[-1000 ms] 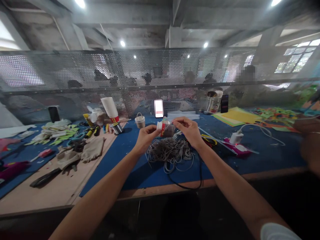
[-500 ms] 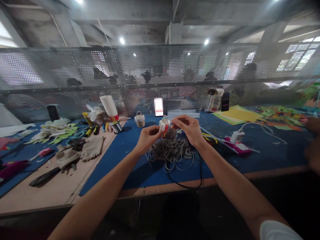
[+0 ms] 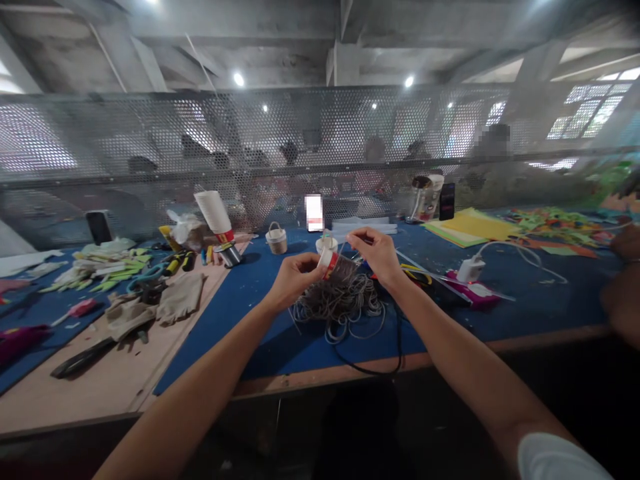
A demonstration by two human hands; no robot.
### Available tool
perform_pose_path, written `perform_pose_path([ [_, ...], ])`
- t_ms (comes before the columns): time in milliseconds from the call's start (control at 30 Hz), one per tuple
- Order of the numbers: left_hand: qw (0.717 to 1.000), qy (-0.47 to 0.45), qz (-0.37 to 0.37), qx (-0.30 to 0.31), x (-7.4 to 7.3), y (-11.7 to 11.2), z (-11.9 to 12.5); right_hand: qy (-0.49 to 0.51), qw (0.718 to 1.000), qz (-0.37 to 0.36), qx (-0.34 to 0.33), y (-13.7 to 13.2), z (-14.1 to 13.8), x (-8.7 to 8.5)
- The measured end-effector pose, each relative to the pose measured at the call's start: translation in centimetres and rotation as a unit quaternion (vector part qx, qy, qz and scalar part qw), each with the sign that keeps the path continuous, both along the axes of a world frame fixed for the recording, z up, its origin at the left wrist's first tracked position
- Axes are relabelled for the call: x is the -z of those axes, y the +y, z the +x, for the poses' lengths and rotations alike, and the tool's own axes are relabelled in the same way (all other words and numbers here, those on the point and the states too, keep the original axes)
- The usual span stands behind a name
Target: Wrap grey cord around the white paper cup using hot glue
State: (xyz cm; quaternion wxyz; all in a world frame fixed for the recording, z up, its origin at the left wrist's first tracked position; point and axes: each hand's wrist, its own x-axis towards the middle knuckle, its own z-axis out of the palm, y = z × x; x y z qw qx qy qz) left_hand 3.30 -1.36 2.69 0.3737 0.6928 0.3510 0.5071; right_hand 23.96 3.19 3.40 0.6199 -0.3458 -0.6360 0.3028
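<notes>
My left hand [image 3: 293, 281] is closed around a paper cup [image 3: 328, 263], white with a red band, tilted over the pile. Grey cord covers the cup's lower part. Up and to the right of the cup, my right hand [image 3: 376, 252] has its fingertips pinched together on a strand of the grey cord that runs toward the cup. Beneath both hands lies a loose, tangled heap of grey cord [image 3: 340, 300]. Just behind the held cup stands another small white container [image 3: 326, 244]; its lower part is hidden.
A small handled basket [image 3: 276, 239] stands left of the hands. Stacked paper cups [image 3: 215, 212] lean farther left, near gloves [image 3: 180, 299] and scissors [image 3: 145, 287]. A lit phone [image 3: 314, 213] stands behind. On the right are a white charger [image 3: 470, 269] and coloured sheets [image 3: 465, 227].
My right hand has drawn slightly away from the cup's rim, and a strand now shows between them. The cup has tipped a little, while my left hand keeps its hold.
</notes>
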Motion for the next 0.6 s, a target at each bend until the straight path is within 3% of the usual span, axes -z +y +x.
perform_pose_path([
  [300, 0.999, -0.018, -0.022, 0.023, 0.4, 0.3, -0.4, -0.049, 0.999, 0.002, 0.012, 1.6, 0.1, 1.5],
  [600, 0.998, -0.044, -0.042, 0.012, 0.3, 0.1, -0.1, -0.092, 0.994, -0.051, -0.014, 1.6, -0.3, 2.1],
])
